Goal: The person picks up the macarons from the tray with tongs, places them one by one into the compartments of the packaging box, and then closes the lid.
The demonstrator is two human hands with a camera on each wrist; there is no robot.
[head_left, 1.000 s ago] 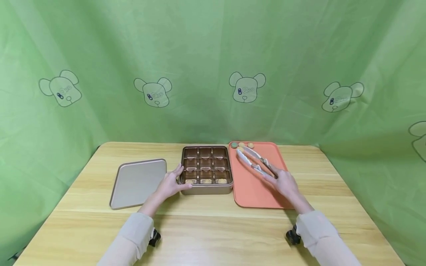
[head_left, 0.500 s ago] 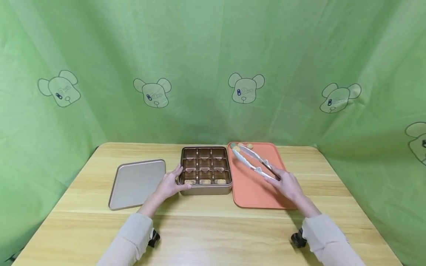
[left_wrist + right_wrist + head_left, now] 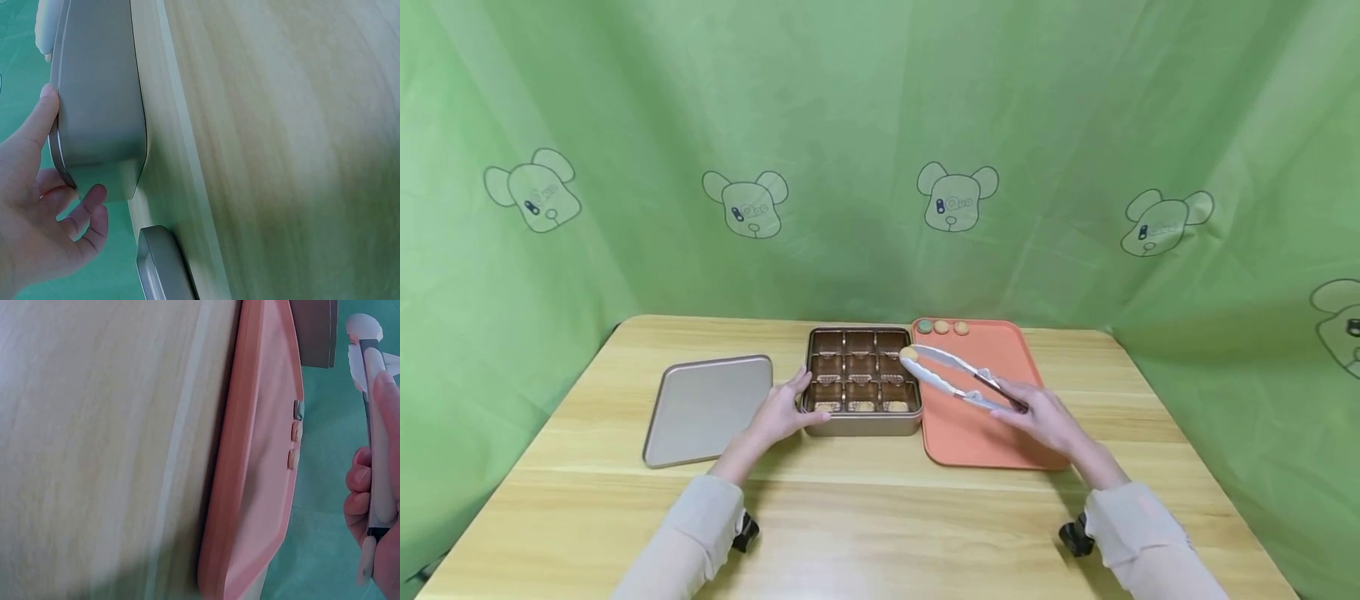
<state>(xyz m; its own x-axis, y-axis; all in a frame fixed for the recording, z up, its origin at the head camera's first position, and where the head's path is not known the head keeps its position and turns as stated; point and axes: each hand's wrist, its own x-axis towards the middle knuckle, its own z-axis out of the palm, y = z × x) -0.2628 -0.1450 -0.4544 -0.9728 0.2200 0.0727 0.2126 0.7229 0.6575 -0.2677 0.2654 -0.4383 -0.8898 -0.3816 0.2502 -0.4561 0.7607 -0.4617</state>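
Leftward from the tray's far corner come the tongs [image 3: 934, 381] and a pale cookie [image 3: 909, 353], which half a second ago was among the others there and now sits between the tong tips at the right rim of the box [image 3: 862, 426]. How high it hangs, and whether it touches that rim, cannot be told. Three more cookies [image 3: 942, 327], one of them green, lie in a row at the far edge of the orange tray [image 3: 958, 437]. Three cookies in the box's near compartments are partly hidden behind its front wall. From the right wrist, the hand is cut off at the frame's right edge, and the tongs are too foreshortened for their tips to read clearly. Fingers of the right hand [image 3: 1041, 417] are wrapped around the tongs, whose arms stand slightly apart. The left hand [image 3: 781, 412] grips the box's near left corner, thumb at the front, other fingers at the side. The lid [image 3: 711, 412], on the table [image 3: 880, 517] to the left, is partly covered by that hand's wrist.
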